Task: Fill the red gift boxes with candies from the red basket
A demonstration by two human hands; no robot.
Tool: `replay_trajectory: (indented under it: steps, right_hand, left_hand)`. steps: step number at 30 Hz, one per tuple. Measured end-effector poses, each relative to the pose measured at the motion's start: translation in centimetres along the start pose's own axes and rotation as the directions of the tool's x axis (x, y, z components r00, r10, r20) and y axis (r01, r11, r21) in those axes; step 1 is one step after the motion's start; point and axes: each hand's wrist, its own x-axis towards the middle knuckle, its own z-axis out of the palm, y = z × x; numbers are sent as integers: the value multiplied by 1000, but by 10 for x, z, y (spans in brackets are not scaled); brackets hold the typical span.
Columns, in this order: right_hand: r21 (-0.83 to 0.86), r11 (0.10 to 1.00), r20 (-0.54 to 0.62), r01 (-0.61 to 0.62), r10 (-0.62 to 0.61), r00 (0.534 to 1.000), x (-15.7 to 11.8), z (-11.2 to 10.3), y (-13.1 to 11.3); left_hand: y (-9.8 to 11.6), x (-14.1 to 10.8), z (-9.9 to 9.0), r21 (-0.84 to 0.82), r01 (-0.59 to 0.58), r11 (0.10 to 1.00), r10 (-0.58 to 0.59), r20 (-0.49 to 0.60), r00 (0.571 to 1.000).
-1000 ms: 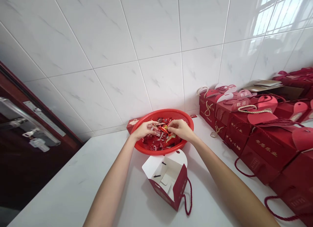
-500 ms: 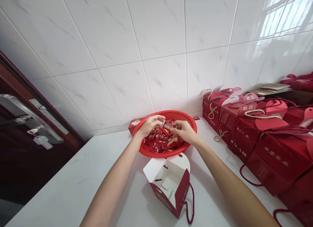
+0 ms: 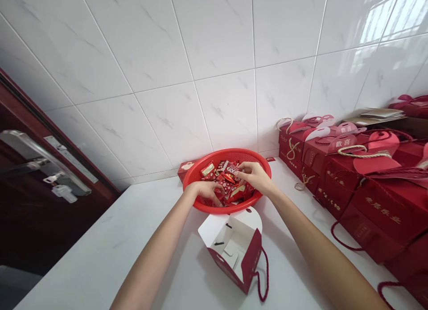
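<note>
A red plastic basket holds many red-wrapped candies. My right hand pinches a dark red wrapped candy between thumb and fingers above the pile. Down at the basket's near left side, my left hand reaches in among the candies with its fingers apart. Just in front of the basket stands an open red gift box, its white inside showing and a dark red cord handle hanging on its right.
Many closed red gift boxes with cord handles are stacked along the right. A small red box sits behind the basket's left rim. To the left is a dark door with a metal handle and keys. Tiled wall rises behind.
My left hand has left the candy that both hands were at and dropped toward me into the pile. My right hand stays above the basket with the candy. The view has shifted slightly.
</note>
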Motion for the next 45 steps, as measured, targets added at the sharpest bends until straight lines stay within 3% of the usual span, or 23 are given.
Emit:
replay_trajectory:
  steps: [5, 10, 13, 21, 26, 29, 33, 37, 40, 41, 42, 44, 45]
  right_hand:
    - [-4, 1000, -2, 0, 0, 1000, -1, 1, -1]
    - [-46, 998, -24, 33, -34, 999, -2, 0, 1]
    - [-42, 999, -35, 30, -32, 999, -2, 0, -1]
    - [-60, 998, -45, 19, -22, 999, -4, 0, -3]
    - [-47, 999, -75, -18, 15, 997, -3, 1, -5]
    - [-24, 999, -96, -38, 36, 995, -4, 1, -6]
    - [-29, 999, -88, -17, 14, 996, -4, 1, -4]
    - [-25, 1000, -74, 2, -3, 997, -3, 1, -1]
    - [-17, 1000, -79, 5, -6, 997, -2, 1, 0]
    - [-22, 1000, -83, 5, -7, 997, -2, 2, 0]
    - [-30, 1000, -87, 6, -9, 996, -2, 2, 1]
    - [-47, 999, -98, 14, -19, 995, -2, 2, 2]
    - [-53, 998, -100, 20, -25, 995, -2, 2, 2]
  left_hand:
    - [-3, 0, 2, -22, -91, 996, 91, -2, 996]
    - [1, -1, 2, -201, -230, 952, 178, -245, 953]
    - [5, 0, 3, -255, -265, 930, 168, -349, 922]
    - [5, 4, 1, -312, -247, 917, 75, -472, 878]
    - [5, 1, -1, -366, -272, 890, 72, -477, 876]
    - [3, 2, -1, -326, -328, 886, 147, -475, 868]
    - [-4, 7, 1, -149, -424, 893, 277, -561, 780]
    - [-4, 9, 1, -38, -278, 960, 195, -624, 757]
    - [0, 5, 0, 1, -229, 973, 167, -687, 707]
    - [2, 4, 0, 4, -240, 971, 184, -653, 734]
    - [4, 2, 1, 0, -253, 968, 206, -579, 789]
    - [8, -1, 5, -26, -267, 963, 244, -333, 911]
    - [9, -2, 7, -42, -263, 964, 249, -204, 947]
